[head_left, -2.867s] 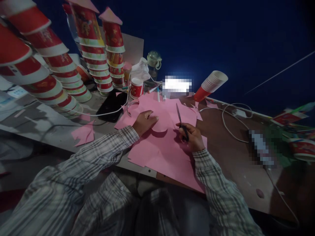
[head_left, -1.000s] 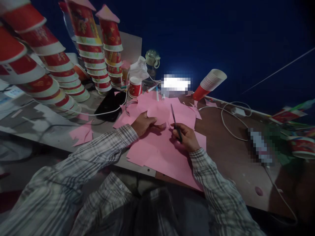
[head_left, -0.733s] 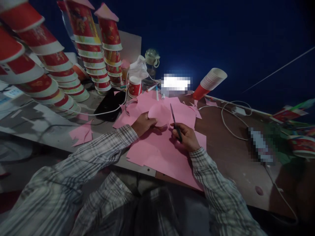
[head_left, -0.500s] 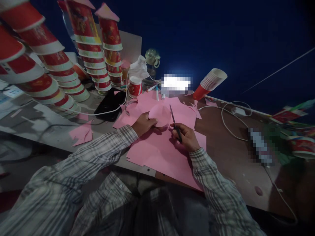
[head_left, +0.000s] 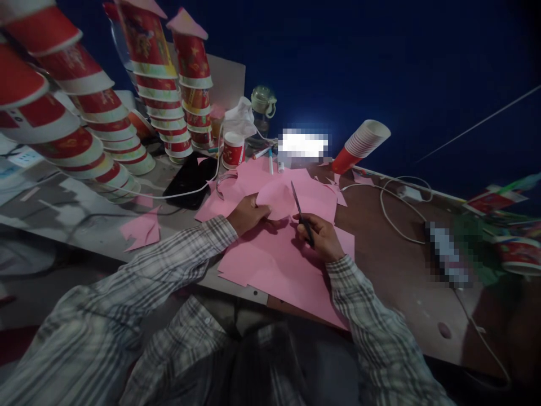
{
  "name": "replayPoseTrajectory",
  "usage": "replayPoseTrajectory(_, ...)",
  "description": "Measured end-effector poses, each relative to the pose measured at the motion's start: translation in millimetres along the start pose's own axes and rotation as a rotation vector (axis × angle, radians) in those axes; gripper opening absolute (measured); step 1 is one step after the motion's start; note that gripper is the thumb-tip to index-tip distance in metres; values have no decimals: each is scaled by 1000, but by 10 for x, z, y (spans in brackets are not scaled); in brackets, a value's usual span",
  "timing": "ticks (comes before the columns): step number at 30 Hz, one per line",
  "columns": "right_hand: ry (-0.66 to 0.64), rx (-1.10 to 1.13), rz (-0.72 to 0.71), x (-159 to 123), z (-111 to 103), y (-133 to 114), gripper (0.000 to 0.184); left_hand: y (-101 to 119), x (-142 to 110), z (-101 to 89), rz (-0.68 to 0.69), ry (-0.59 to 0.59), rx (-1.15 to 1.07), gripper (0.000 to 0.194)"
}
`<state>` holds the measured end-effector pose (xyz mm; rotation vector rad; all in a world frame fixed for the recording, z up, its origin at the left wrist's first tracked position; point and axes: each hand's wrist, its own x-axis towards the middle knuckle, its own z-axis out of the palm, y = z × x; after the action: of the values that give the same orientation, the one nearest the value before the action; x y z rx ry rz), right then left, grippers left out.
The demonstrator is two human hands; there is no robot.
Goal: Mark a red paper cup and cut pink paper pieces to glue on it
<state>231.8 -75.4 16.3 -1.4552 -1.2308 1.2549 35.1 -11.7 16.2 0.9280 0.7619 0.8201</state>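
My left hand [head_left: 250, 215] is closed on a rounded piece of pink paper [head_left: 276, 198], thumb on top and fingers underneath. In my right hand [head_left: 320, 235] is a pair of dark-handled scissors [head_left: 302, 217], the blades pointing away from me. Their tips stand close to the right edge of the rounded piece; whether they touch it I cannot tell. Beneath both hands large pink paper sheets [head_left: 287, 276] lie on the table.
Towers of red and white paper cups [head_left: 163, 101] stand at left, near a black phone-like object [head_left: 190, 180]. Markers [head_left: 271, 160] and a single cup [head_left: 234, 150] sit behind the paper. A tilted cup stack [head_left: 361, 146] and white cable [head_left: 399, 223] are at right. Pink scraps [head_left: 141, 228] lie at left.
The rounded paper has tilted slightly in my left hand, and its outline looks a little different. My right hand and the scissors have barely moved. The whole view has shifted very slightly.
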Motion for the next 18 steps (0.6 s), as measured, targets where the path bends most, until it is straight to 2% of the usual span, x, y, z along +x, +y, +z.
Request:
replayPoseTrajectory(10,1,11,31,-24,5,-62,43,33,-10,24,-16,20,25,16)
replayPoseTrajectory(18,-16,-32,1,-21,-18,-17,40,14,-6,13,-16,16,26,15)
